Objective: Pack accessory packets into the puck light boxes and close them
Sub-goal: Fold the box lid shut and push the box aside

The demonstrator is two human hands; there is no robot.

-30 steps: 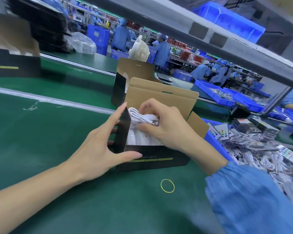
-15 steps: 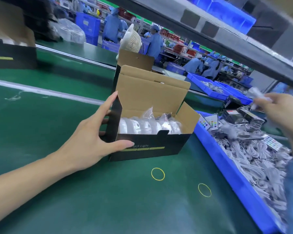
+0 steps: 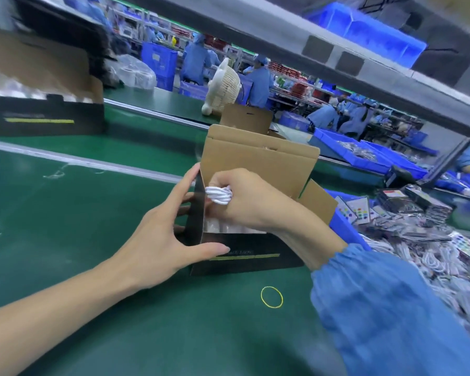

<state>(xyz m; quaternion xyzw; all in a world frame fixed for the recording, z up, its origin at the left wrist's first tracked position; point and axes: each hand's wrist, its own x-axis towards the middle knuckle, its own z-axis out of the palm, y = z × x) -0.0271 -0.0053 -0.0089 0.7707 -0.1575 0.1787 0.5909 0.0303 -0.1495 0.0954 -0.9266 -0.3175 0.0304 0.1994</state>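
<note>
Cable bundle back at the box: right hand returned from the bin.

Half a second before, I saw the right hand [image 3: 251,202] out at 3 o'clock over the blue bin [image 3: 345,229] of accessory packets [image 3: 429,240]; now it was inside the open puck light box [image 3: 244,253], fingers curled round a coiled white cable bundle [image 3: 219,194] at the box's 9 o'clock end, above the bagged lights. The left hand [image 3: 160,240] had not moved: fingers straight, spread wide, bracing the box's left corner on the green belt [image 3: 65,226]. Lid [image 3: 258,161] stood upright, unclosed. I judged that releasing the bundle and closing the lid remained. A yellow rubber band [image 3: 272,297] lay at 6 o'clock.
</note>
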